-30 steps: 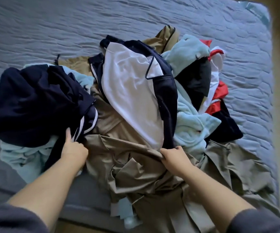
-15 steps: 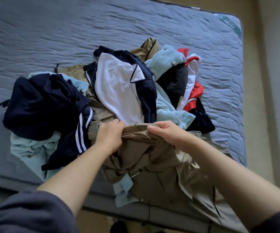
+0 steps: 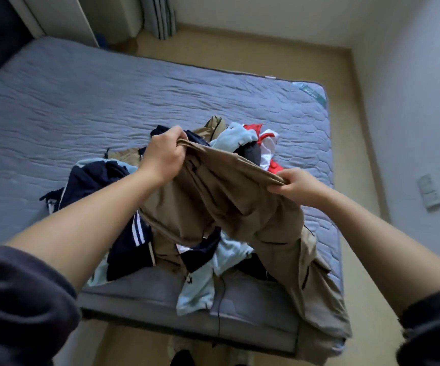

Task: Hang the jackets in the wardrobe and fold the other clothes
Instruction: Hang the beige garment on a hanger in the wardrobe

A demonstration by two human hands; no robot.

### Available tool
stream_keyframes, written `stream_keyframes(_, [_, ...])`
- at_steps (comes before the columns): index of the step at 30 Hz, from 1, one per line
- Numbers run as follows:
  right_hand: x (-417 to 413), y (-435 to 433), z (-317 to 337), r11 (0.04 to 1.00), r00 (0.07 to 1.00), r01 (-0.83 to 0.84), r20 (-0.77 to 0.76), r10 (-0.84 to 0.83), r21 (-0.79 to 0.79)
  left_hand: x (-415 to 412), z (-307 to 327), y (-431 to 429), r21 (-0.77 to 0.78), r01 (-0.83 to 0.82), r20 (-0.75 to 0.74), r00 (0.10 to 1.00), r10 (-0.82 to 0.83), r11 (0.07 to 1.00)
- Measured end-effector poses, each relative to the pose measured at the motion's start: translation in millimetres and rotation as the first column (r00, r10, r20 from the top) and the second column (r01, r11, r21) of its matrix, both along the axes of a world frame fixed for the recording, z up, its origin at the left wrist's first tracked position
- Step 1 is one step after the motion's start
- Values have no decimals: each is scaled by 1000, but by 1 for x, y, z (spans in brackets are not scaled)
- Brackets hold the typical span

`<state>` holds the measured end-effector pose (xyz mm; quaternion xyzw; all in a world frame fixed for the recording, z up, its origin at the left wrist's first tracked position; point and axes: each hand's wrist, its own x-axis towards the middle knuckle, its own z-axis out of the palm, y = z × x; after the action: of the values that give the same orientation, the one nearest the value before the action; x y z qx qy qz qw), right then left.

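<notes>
We record one bed (image 3: 94,109) with a grey-blue quilted mattress, filling most of the view. One heap of clothes (image 3: 92,180) lies on its near right part and reaches the near edge. One tan garment (image 3: 229,199), jacket or trousers we cannot tell, is held above the heap by its top edge. Its lower part trails over the heap and past the bed's near corner. One navy garment with white stripes (image 3: 126,249) lies in the heap under the left forearm. One light-blue garment (image 3: 200,289) hangs over the near edge. One red-and-white garment (image 3: 269,138) lies at the heap's far side. The left grip (image 3: 164,154) has its fingers curled round the tan top edge. The right grip (image 3: 296,184) is pinching that same edge. One wall socket (image 3: 429,191) is at far right.
</notes>
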<state>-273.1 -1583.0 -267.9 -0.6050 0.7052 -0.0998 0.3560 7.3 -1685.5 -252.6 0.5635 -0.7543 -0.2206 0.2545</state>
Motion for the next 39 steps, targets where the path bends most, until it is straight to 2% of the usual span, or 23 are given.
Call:
stream_keyframes(1, [-7, 5, 3, 999, 998, 8, -61, -5, 47, -5, 5, 1, 13, -33, -19, 999, 33, 999])
stream_keyframes(3, [-15, 16, 9, 991, 998, 62, -35, -58, 121, -14, 15, 5, 15, -23, 33, 999, 23, 1000])
stream_keyframes(6, [-14, 23, 35, 977, 977, 162, 118, -179, 140, -24, 35, 12, -140, 22, 338, 941, 27, 990])
stream_keyframes(7, [-13, 25, 47, 975, 967, 173, 162, -195, 139, -25, 45, 14, -172, -10, 421, 903, 83, 985])
stream_keyframes(8, [-13, 27, 60, 976, 960, 171, 200, -196, 135, -26, 54, 16, -147, -79, 442, 887, 137, 986])
stream_keyframes(10, [-15, 33, 82, 985, 969, 132, 198, -151, 109, -31, 77, 23, 39, -212, 305, 933, 191, 976])
stream_keyframes(12, [-15, 43, 100, 994, 994, 33, 96, -43, 106, -45, 100, 36, 161, -176, 19, 984, 176, 971])
stream_keyframes(13, [-14, 48, 106, 992, 997, -17, 70, 8, 122, -55, 114, 44, 169, -143, -93, 983, 160, 975])
stream_keyframes(15, [-4, 58, 118, 988, 991, -70, 127, 52, 138, -75, 140, 66, 129, -57, -219, 972, 84, 990])
stream_keyframes(18, [16, 60, 138, 1000, 981, -1, 193, -3, 20, -97, 174, 92, 140, 103, -390, 920, -41, 985])
stream_keyframes(21, [30, 63, 156, 991, 955, 73, 293, -38, -110, -104, 203, 105, 191, 104, -475, 880, -1, 976])
stream_keyframes(23, [34, 69, 164, 976, 859, 193, 499, -117, -103, -98, 218, 108, 284, 132, -555, 830, 50, 950])
stream_keyframes(25, [38, 75, 172, 933, 684, 358, 688, -243, -27, -85, 223, 110, 324, 191, -595, 802, 43, 927])
stream_keyframes(28, [50, 77, 186, 800, 416, 589, 808, -417, 110, -60, 207, 116, 373, 263, -609, 793, 21, 890])
stream_keyframes(30, [59, 75, 195, 739, 293, 651, 841, -455, 173, -45, 183, 122, 452, 300, -611, 790, 46, 840])
stream_keyframes(35, [78, 77, 221, 743, 202, 641, 893, -402, 190, -25, 114, 145, 623, 230, -494, 857, 149, 747])
stream_keyframes(39, [80, 82, 230, 776, 290, 624, 895, -339, 92, -32, 70, 169, 726, 19, -336, 882, 330, 687])
